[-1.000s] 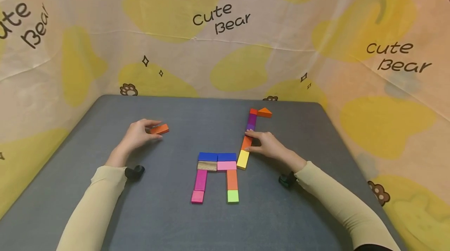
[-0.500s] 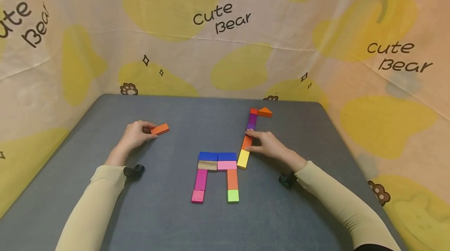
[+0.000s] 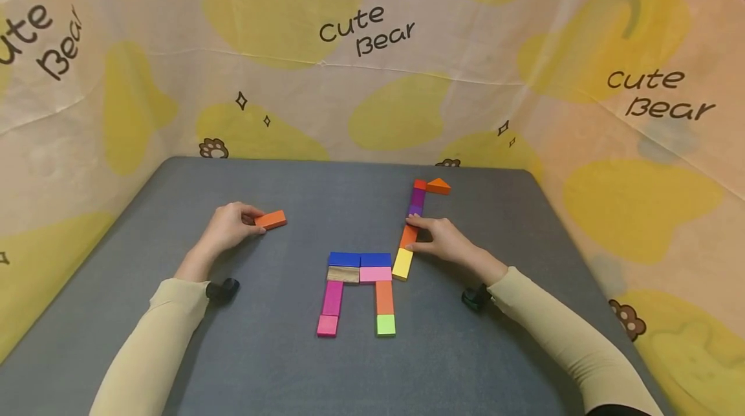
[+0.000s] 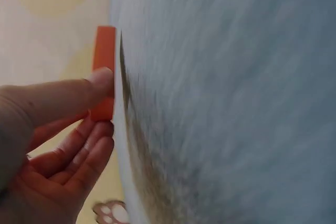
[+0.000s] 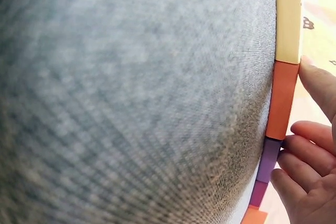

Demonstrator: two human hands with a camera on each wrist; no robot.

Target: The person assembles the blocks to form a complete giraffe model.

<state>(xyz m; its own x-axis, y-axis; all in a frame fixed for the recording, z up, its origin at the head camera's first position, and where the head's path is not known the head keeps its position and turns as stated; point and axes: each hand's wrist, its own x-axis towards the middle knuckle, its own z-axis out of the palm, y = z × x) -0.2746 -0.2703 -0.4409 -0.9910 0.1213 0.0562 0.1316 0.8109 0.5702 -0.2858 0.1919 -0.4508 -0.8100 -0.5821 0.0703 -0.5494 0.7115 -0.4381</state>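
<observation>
In the head view my left hand pinches an orange rectangular block by its near end, low over the table. The left wrist view shows the thumb lying across that orange block. My right hand touches a slanted row of blocks, its thumb by the seam between a yellow block and a second orange block. Its other fingertips are at the purple block in the right wrist view. A red block ends the row, beside an orange triangular block.
Left of the row's yellow end, two blue blocks lie above a wood-grain block and a pink block. Two legs of blocks run down from them, ending in a pink block and a green block. The grey table meets a patterned cloth.
My left hand has closed its fingers more tightly on the orange block and shifted it slightly right and nearer. The right hand stays in place on the row.
</observation>
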